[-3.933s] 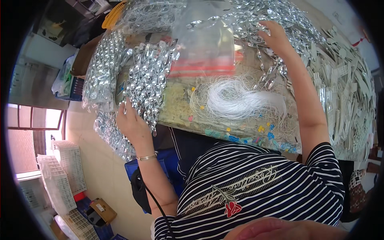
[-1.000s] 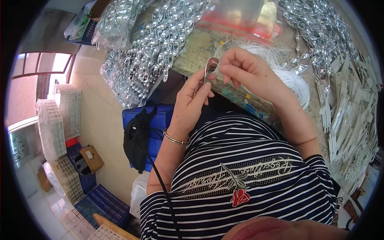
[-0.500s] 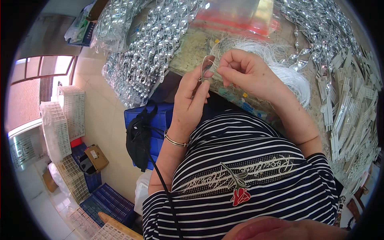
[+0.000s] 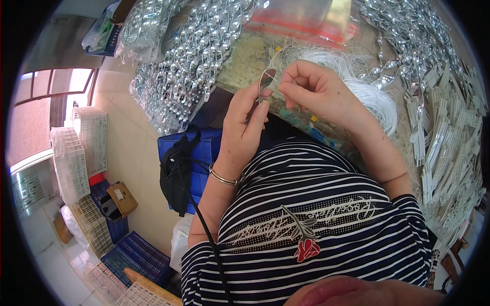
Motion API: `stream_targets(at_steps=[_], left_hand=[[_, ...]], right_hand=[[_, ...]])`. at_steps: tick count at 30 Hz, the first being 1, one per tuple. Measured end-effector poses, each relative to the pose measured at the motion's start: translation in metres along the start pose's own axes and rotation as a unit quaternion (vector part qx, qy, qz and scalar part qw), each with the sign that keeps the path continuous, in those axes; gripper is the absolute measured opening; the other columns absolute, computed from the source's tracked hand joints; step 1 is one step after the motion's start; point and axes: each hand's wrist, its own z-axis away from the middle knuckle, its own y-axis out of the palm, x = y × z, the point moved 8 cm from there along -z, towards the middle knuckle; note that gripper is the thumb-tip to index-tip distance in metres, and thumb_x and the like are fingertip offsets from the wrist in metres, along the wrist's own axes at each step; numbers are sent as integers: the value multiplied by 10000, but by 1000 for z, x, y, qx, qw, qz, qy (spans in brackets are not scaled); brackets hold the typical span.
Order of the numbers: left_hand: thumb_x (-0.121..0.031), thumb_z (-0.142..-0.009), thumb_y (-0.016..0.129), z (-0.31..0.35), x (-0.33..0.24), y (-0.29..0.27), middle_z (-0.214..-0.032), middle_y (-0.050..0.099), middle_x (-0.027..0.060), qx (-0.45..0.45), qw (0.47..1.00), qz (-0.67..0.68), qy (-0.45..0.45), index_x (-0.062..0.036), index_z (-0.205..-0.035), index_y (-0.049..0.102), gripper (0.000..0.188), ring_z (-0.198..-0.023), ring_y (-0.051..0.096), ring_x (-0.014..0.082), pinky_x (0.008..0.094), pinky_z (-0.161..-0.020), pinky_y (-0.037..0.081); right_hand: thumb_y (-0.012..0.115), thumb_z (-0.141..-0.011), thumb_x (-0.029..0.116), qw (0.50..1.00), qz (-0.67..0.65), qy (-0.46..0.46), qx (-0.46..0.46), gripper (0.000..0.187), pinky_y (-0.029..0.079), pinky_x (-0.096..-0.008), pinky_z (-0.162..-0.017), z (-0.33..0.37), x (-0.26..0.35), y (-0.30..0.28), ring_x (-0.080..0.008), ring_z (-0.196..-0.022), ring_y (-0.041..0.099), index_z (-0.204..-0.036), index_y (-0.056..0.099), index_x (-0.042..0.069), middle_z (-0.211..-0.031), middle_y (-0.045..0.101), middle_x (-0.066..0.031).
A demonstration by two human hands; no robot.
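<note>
My left hand (image 4: 245, 120) is closed around a small shiny silver metal piece (image 4: 267, 79), which sticks up past the thumb and fingertips. A bit of white string seems to lie at its upper end. Just to the right, my right hand (image 4: 319, 94) is closed in a pinch, thumb against forefinger, a short gap from the metal piece. What sits between those fingertips is too fine to make out. Under and behind the right hand, a loose bundle of white strings (image 4: 375, 102) spreads over the worktable (image 4: 242, 64).
Silver twisted strips (image 4: 206, 53) hang over the table's left edge; more twisted strips (image 4: 408, 30) lie at back right. Clear bags with a red edge (image 4: 306, 23) lie at the back. Pale bundled strips (image 4: 449, 137) fill the right side. Plastic crates (image 4: 92, 137) stand on the floor.
The metal piece stands slightly more upright in my left hand, with its upper end more exposed. My right hand has barely shifted and keeps its pinch.
</note>
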Motion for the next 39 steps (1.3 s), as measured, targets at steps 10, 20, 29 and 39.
stream_targets(at_steps=[10,20,29,39], left_hand=[[-17,-886,503,-1,2,2,-1035,539,49,4,1000,-4,7,-16,-1243,498,357,-687,505,69,189,-585,436],[-2,-876,516,0,2,0,-1034,540,56,-1,1000,-10,8,-12,-1245,494,369,-691,507,73,193,-587,440],[4,-870,516,-2,-3,1,-1025,543,64,4,1000,-15,15,-20,-1236,505,367,-736,508,92,208,-627,440],[-18,-891,505,4,-6,5,-1029,504,61,25,994,-57,87,-23,-1266,477,376,-738,526,87,206,-620,452]], right_hand=[[572,-888,135,1000,14,-14,0,79,348,-159,-533,-1,0,-2,-1,-608,486,-890,549,59,-680,566,45],[569,-888,139,1000,10,-2,1,79,341,-156,-531,-1,-2,0,-1,-608,480,-898,552,63,-680,569,43],[570,-887,134,1000,17,16,0,77,348,-157,-531,-4,-9,-5,-4,-612,485,-907,553,62,-691,576,33],[567,-895,133,999,4,23,-36,77,370,-149,-554,-2,-5,-2,-17,-641,518,-924,552,63,-712,567,40]])
